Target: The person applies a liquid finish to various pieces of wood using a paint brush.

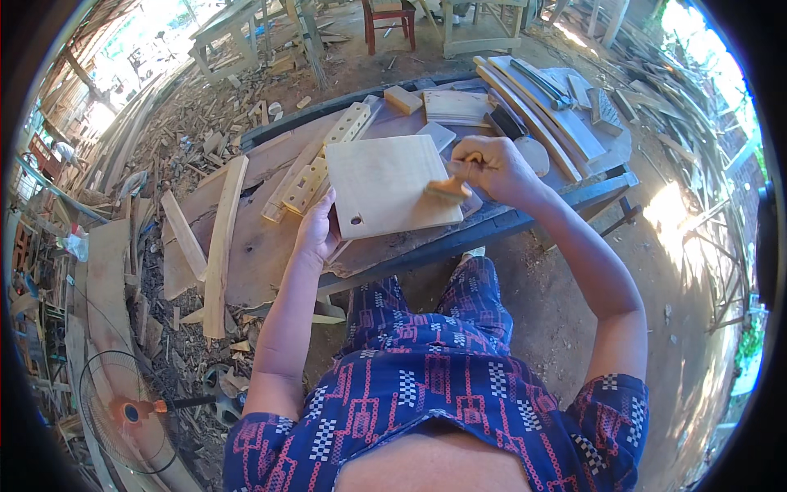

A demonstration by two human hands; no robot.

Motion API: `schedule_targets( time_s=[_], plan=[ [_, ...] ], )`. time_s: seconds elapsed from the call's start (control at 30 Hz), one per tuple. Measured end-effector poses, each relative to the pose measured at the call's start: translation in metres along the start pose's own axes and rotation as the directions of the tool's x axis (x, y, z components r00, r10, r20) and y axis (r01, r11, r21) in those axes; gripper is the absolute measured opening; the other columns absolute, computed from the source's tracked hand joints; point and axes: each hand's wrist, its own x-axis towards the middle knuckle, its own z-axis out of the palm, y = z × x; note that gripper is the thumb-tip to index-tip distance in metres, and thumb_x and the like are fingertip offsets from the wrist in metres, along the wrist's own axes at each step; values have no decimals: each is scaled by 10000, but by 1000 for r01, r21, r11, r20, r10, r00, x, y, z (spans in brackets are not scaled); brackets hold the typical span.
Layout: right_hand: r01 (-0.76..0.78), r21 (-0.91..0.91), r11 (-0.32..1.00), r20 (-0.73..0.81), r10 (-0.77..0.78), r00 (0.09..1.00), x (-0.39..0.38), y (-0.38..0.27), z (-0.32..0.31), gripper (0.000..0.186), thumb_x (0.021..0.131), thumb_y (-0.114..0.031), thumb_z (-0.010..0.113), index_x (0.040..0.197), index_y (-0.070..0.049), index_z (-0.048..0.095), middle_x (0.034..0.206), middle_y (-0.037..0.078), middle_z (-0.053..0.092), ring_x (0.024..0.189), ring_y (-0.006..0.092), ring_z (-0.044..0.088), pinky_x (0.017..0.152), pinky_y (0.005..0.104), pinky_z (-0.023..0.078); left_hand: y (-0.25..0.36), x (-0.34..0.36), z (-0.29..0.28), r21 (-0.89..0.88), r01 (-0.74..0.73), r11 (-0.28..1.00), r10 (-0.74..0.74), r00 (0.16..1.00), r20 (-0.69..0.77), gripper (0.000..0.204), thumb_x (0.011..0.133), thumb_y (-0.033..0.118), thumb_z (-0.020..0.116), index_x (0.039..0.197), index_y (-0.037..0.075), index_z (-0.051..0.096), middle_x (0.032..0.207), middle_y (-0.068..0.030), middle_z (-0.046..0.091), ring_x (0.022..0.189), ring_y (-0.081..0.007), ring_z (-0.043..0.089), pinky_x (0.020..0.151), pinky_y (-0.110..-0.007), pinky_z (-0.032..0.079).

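A pale square wooden board (384,182) with a small round hole near its lower left corner is held up above the workbench. My left hand (318,228) grips the board's left edge near that hole, its fingers partly hidden behind the board. Closed around the handle of a flat paintbrush (448,191), my right hand (498,168) is at the board's right side. The brush's bristles lie over the board's face near the right edge. Beside the board on the left, a yellowish wooden strip with a row of holes (306,187) lies on the bench.
The low workbench (275,254) carries long wooden strips (223,246), a small wooden block (402,100), a dark brush-like block (506,122) and stacked planks (541,115) at the right. A standing fan (129,412) is at lower left. Wood scraps litter the ground; a red chair (388,25) stands beyond.
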Motion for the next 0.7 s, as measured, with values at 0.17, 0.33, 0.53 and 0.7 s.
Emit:
schedule_targets(
  time_s=[0.17, 0.33, 0.53, 0.7],
  plan=[
    [-140, 313, 939, 113, 109, 988, -3, -21, 5, 155, 840, -144, 614, 845, 10, 601, 708, 51, 600, 616, 96, 571, 529, 215, 462, 0, 0, 0, 9, -3, 1000, 4, 1000, -5, 411, 933, 297, 432, 1265, 55, 420, 1227, -93, 515, 1096, -213, 518, 934, -393, 419],
    [-119, 655, 747, 52, 113, 992, 19, -8, 22, 171, 840, -151, 612, 855, 19, 605, 723, 81, 617, 606, 144, 615, 527, 228, 508, 1, -3, 5, -23, -6, 1000, 6, 1000, -2, 407, 933, 284, 433, 1268, 52, 416, 1232, -97, 511, 1098, -215, 518, 933, -391, 420],
    [-216, 619, 755, -140, 376, 916, 54, 64, 8, 188, 819, -178, 633, 848, 7, 612, 734, 96, 625, 597, 150, 620, 456, 221, 496, -1, 2, 1, -18, -25, 1000, 25, 1000, 12, 361, 929, 252, 450, 1226, 50, 428, 1152, -92, 558, 1014, -205, 579, 836, -388, 508],
    [-140, 206, 968, -424, 217, 879, 71, 87, -14, 200, 794, -194, 648, 824, 2, 617, 694, 92, 626, 593, 150, 611, 523, 277, 482, -1, 1, 1, -29, -26, 999, 26, 1000, -7, 350, 921, 240, 469, 1217, 55, 438, 1144, -90, 562, 1007, -200, 582, 815, -384, 516]
  ],
)
